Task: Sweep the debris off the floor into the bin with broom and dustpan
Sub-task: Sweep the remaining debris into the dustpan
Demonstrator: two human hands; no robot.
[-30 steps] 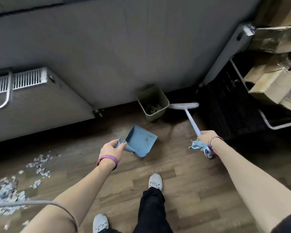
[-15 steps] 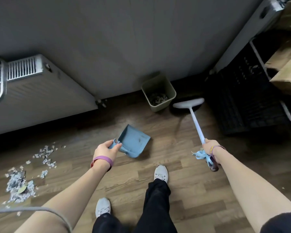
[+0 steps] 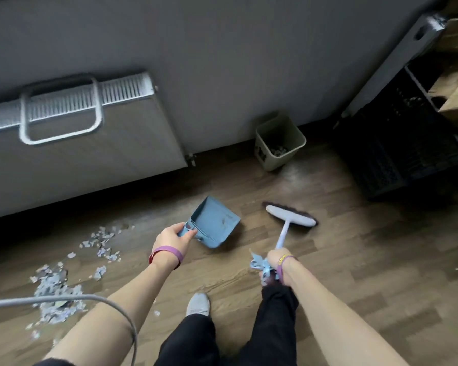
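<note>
- While left hand (image 3: 171, 237) grips dustpan (image 3: 214, 222) handle, debris (image 3: 57, 287) lies well left of it.
- Right hand (image 3: 276, 262) clasps broom (image 3: 290, 216) handle; bin (image 3: 279, 141) beyond both hands.

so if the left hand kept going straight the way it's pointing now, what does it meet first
Probably bare floor: the left hand points up-right along the dustpan it holds, with the bin further along that line. Depth is unclear.
</note>
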